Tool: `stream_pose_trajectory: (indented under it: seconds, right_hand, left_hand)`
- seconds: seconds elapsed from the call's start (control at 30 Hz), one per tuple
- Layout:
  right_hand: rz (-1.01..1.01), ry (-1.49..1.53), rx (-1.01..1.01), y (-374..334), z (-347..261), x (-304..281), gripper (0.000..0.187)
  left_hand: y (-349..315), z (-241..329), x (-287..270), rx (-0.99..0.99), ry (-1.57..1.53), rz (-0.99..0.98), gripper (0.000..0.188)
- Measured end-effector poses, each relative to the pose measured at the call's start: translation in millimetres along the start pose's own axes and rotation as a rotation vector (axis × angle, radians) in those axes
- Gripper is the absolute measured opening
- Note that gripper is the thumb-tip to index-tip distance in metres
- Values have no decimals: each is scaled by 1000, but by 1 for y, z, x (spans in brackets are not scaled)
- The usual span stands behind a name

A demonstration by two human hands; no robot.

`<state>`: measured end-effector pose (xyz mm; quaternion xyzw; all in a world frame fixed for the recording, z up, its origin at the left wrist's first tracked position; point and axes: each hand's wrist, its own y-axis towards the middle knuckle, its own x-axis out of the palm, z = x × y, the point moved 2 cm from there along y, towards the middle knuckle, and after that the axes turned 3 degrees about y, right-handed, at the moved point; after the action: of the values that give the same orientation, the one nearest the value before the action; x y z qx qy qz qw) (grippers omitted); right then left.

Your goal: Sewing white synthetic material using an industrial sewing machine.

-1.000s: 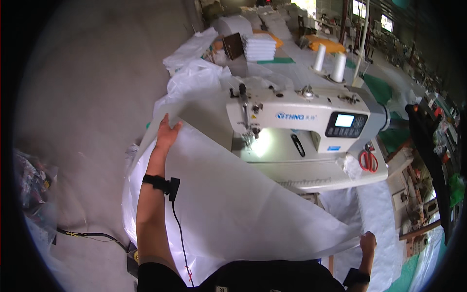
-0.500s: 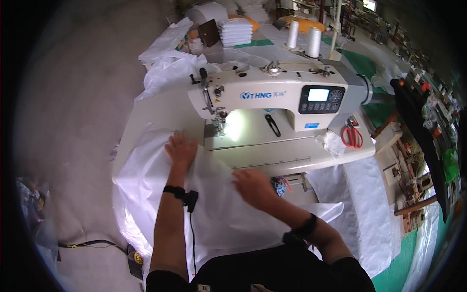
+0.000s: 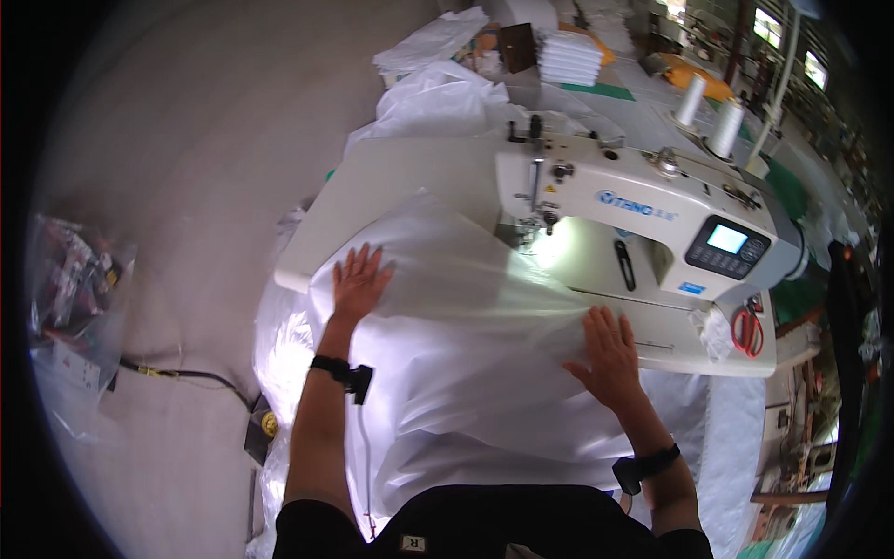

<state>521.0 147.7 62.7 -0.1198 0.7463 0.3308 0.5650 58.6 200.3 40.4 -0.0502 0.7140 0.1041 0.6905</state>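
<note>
A large sheet of thin white fabric [image 3: 466, 317] lies over the front of the sewing table [image 3: 410, 172] and hangs down over my lap. My left hand [image 3: 359, 282] rests flat on its left part, fingers spread. On the right, my right hand [image 3: 610, 359] presses the fabric at the table's front edge, its fingers stretched out. The fabric's far edge reaches close to the needle area of a white sewing machine [image 3: 596, 182], where a lamp glows. Whether the fabric lies under the presser foot, I cannot tell.
A black thread snipper [image 3: 624, 265] lies under the machine arm. Red-handled scissors [image 3: 747, 333] and a crumpled white scrap [image 3: 712, 334] are at the right. Behind stand two white thread cones [image 3: 724, 129] and a folded white stack [image 3: 570, 58]. A clear bag [image 3: 74, 298] sits at the left.
The view has swung left, so the machine sits farther right. My right hand has moved right and flattened; the fabric is now spread wider across the table front. My left hand remains on the fabric.
</note>
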Motion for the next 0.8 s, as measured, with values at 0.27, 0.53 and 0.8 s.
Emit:
stream_pose_trajectory:
  seconds: [0.27,0.53,0.8]
  right_hand:
    - [159,445,-96,108,-108,2,49]
    - [-25,339,97,298,-188,164,54]
    - [-127,-97,-64,319,-171,193,65]
  left_hand:
    - [-3,5,2,-62,-73,117,64]
    - [-9,-7,14,-16,-173,387,59]
    - [-81,-110,94,-527,-196,577,57]
